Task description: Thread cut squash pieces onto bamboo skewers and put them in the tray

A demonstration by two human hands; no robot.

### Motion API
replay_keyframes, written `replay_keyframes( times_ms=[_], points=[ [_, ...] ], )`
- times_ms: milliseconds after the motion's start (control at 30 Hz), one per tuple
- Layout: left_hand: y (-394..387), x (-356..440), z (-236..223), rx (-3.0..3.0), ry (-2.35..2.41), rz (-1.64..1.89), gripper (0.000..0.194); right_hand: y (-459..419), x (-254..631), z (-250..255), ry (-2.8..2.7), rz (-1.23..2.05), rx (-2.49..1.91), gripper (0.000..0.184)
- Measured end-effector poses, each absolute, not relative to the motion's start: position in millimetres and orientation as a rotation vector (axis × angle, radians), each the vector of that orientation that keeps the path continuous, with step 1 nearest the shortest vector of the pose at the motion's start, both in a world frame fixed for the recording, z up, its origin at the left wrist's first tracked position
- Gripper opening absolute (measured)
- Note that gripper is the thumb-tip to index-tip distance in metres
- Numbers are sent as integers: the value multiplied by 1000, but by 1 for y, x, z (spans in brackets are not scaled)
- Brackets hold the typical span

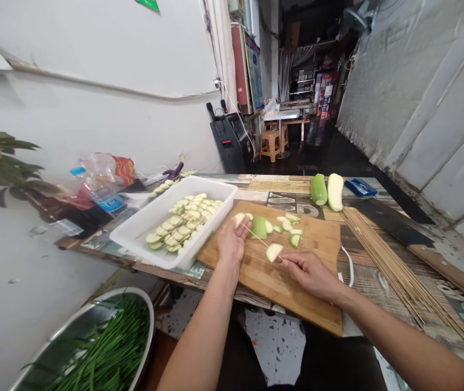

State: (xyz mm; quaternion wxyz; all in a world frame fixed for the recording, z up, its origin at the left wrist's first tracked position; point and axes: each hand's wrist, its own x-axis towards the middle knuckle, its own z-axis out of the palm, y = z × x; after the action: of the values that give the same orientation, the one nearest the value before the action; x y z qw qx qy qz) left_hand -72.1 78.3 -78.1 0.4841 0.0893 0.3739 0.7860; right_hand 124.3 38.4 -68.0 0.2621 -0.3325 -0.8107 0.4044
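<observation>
My right hand (307, 271) pinches the near end of a thin bamboo skewer (258, 237) over the wooden cutting board (297, 301). A half-round zucchini slice (274, 252) is threaded on the skewer close to my right fingers. Palm up, my left hand (232, 244) holds another zucchini slice (239, 219) between thumb and fingers, at the skewer's far end; whether the point has gone in I cannot tell. Beyond my hands, several cut zucchini pieces (287, 224) lie on the board. Left of it, a white plastic tub (128, 234) holds many skewered slices (183, 222).
Two zucchini pieces (318, 190) and a blue tray (360, 187) stand at the table's far side. Bare skewers (386, 266) and a large knife (394, 222) lie on the right. Bottles (107, 201) are at left; a metal basin (150, 309) of green stalks sits below.
</observation>
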Motion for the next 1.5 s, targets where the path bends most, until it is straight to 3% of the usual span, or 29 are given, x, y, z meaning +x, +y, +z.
replay_keyframes(
  times_ms=[1500],
  points=[
    [80, -70, -81, 289, 927, 1926, 7, 39, 123, -67, -2223, 1089, -898, 28]
  ],
)
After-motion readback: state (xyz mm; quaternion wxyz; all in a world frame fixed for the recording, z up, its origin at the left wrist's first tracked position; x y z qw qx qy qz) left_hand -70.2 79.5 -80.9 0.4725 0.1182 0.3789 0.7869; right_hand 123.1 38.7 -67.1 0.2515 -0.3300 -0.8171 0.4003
